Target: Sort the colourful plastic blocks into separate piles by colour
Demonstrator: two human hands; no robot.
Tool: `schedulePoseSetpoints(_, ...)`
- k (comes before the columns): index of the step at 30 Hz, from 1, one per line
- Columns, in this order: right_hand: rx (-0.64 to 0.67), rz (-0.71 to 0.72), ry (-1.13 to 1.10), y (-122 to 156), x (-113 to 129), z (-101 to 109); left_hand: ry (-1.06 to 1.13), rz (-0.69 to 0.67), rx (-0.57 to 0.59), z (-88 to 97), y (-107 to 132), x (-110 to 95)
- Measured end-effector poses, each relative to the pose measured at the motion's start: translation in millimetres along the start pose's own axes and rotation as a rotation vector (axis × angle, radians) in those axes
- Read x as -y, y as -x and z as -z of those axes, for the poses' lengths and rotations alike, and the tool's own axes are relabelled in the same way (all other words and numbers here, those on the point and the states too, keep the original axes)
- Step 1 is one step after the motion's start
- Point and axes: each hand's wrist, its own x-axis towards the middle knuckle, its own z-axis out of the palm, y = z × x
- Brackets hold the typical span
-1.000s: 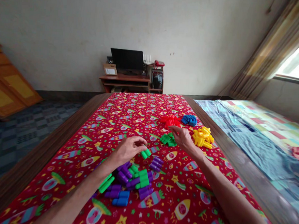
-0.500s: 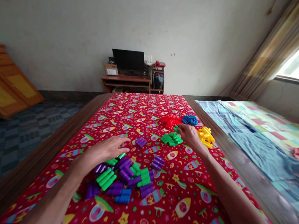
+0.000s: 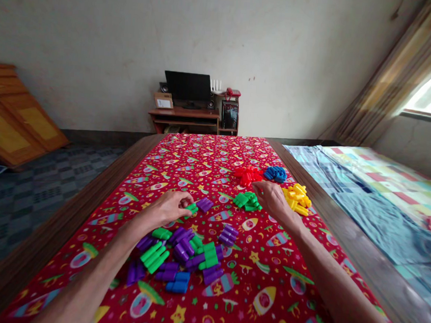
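My left hand [image 3: 173, 207] pinches a green block [image 3: 191, 208] just above the cloth, beside a lone purple block [image 3: 204, 204]. My right hand [image 3: 270, 194] hovers at the edge of a small pile of green blocks [image 3: 247, 200], fingers stretched out and no block visible in them. Below my left hand lies a mixed heap of purple blocks [image 3: 183, 249] and green blocks [image 3: 154, 256], with a blue block [image 3: 178, 282] at its near side. Another purple block [image 3: 228, 235] lies right of the heap.
Red blocks [image 3: 247, 175], blue blocks [image 3: 275, 174] and yellow blocks [image 3: 297, 198] sit in separate piles around my right hand. A red patterned cloth [image 3: 236, 291] covers the table's middle. Beyond stands a desk with a monitor [image 3: 187, 87]; a bed [image 3: 375, 192] is at right.
My left hand has risen from the heap with a green block and moved right, towards the lone purple block. The green block in my right hand no longer shows there.
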Motion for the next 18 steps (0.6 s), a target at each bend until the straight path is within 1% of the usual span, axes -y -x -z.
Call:
schedulePoseSetpoints(2, -0.022, 0.123, -0.252, 3.2, 21.5, -4.2, 0.199, -0.051, -0.073, -8.3, 0.7, -10.2)
schedulePoseSetpoints(4, 0.042, 0.225, -0.459, 7.5, 43.4, -11.4, 0.357, -0.113, -0.080, -17.0, 5.5, -25.6)
schedulePoseSetpoints(5, 0.084, 0.259, -0.514, 9.3, 52.0, -15.2, 0.401, -0.140, -0.067, -20.6, 9.1, -34.0)
schedulePoseSetpoints(7, 0.136, 0.285, -0.524, 10.3, 60.1, -21.0, 0.440, -0.196, -0.034, -25.0, 16.6, -49.2)
schedulePoseSetpoints(8, 0.141, 0.281, -0.498, 9.3, 58.9, -22.4, 0.442, -0.223, -0.017, -25.9, 19.9, -54.8)
schedulePoseSetpoints(10, 0.119, 0.242, -0.429, 4.7, 46.9, -21.3, 0.408, -0.267, 0.014, -26.5, 24.3, -60.9)
schedulePoseSetpoints(13, 0.088, 0.146, -0.317, -3.7, 17.4, -11.7, 0.197, -0.338, 0.035, -30.5, 26.3, -60.3)
schedulePoseSetpoints(15, 0.101, 0.110, -0.228, -6.5, 0.2, -3.8, 0.036, -0.390, 0.066, -36.2, 27.2, -58.4)
schedulePoseSetpoints(18, 0.154, 0.093, -0.081, -6.8, -12.6, 4.3, -0.104, -0.440, 0.181, -39.5, 31.2, -57.4)
